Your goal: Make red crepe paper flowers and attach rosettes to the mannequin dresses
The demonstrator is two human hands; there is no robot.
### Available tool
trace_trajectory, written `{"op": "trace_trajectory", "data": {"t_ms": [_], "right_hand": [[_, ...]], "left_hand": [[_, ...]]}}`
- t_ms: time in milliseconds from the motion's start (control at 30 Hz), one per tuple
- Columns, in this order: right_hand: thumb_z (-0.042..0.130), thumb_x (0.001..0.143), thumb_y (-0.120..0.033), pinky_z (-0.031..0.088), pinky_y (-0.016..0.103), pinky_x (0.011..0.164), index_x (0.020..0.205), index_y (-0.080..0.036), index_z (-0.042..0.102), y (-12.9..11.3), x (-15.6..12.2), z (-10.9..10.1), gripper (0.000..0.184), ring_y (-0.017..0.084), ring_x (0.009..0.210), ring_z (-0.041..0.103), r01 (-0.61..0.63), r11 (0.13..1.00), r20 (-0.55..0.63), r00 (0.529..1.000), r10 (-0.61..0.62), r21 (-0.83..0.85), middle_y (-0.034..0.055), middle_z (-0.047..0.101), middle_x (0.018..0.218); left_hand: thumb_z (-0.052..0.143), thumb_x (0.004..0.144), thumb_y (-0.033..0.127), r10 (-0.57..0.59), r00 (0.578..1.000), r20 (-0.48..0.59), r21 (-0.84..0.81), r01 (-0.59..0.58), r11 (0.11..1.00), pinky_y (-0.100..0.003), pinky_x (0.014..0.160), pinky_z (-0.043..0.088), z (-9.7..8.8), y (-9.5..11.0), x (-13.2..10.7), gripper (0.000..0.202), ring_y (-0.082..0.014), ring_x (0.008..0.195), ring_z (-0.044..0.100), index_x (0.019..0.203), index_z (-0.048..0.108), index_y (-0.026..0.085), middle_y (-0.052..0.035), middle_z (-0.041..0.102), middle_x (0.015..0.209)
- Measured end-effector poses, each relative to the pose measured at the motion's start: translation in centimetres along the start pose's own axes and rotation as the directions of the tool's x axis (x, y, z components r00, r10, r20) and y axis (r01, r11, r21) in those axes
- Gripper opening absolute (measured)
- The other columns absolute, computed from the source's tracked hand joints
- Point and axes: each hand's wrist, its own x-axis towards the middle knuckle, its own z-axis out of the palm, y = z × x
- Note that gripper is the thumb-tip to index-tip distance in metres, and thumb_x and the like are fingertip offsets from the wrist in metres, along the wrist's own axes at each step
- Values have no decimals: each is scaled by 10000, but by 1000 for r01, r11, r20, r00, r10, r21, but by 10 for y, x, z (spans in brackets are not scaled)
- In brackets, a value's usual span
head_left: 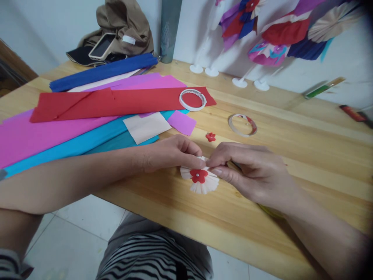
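A round cream pleated paper rosette (204, 187) is held just above the table's near side. At its centre sits a red paper flower (198, 176) with a small pale bead in the middle. My left hand (177, 151) pinches the rosette's upper edge between thumb and fingers. From the other side, my right hand (247, 167) pinches its upper right edge, with fingertips close to the left ones. A yellowish tool handle, partly hidden, shows beneath my right hand. Just beyond the fingers lies a loose small red flower (210, 137).
Folded red paper (131, 102), pink, blue and teal sheets pile up at left. A tape roll (192, 100) rests on the red paper; another tape ring (242, 125) lies on the wood. Behind are a brown cap (125, 31), phone (102, 46), bottle (170, 31) and white stands (239, 82).
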Motion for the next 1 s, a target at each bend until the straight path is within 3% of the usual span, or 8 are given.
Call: {"op": "trace_trajectory", "data": {"t_ms": [200, 400, 500, 633, 767, 1000], "right_hand": [[577, 896, -148, 432, 244, 540, 812, -205, 590, 0, 0, 0, 102, 110, 579, 563, -18, 1000, 13, 1000, 19, -11, -4, 634, 682], [597, 902, -253, 433, 259, 551, 839, -209, 620, 1, -3, 1, 81, 125, 595, 552, -135, 977, 13, 991, 135, 166, 5, 619, 689], [607, 903, -338, 414, 251, 521, 828, -209, 622, 1, -4, 3, 150, 119, 577, 527, -276, 900, 23, 958, 285, 337, -1, 580, 665], [721, 803, -418, 397, 243, 503, 831, -204, 602, -3, -1, 5, 246, 112, 578, 502, -425, 765, 69, 890, 450, 485, -8, 558, 675], [746, 768, -398, 342, 232, 481, 742, -185, 598, -6, 3, 6, 261, 95, 560, 439, -512, 716, 139, 847, 514, 475, -15, 526, 634], [758, 727, -336, 266, 226, 453, 630, -174, 569, 1, 3, 10, 268, 74, 509, 361, -551, 691, 178, 825, 537, 469, -34, 482, 554]], "left_hand": [[733, 694, 324, 4, 1000, -9, 12, -4, 1000, -190, 507, 364, 0, -2, 2, 244, -74, 521, 502, 602, 644, 116, 6, 572, 532], [731, 680, 314, 15, 999, -46, 34, -13, 999, -183, 504, 379, 1, -2, 3, 233, -75, 517, 518, 600, 639, 115, 6, 584, 527], [690, 709, 278, 37, 997, -66, 78, -32, 996, -184, 510, 393, 2, -2, 2, 185, -81, 531, 540, 627, 651, 116, -1, 611, 552], [649, 733, 246, 60, 994, -95, 168, -43, 985, -196, 547, 433, 3, 0, 1, 149, -97, 575, 586, 654, 661, 120, -16, 657, 607], [633, 738, 248, 79, 987, -137, 216, -48, 975, -200, 556, 438, 5, 3, -1, 161, -101, 582, 591, 634, 646, 126, -18, 659, 603], [618, 766, 323, 27, 988, -154, 280, 17, 960, -204, 541, 399, 8, 11, -4, 233, -97, 579, 557, 633, 633, 132, -3, 617, 585]]}}
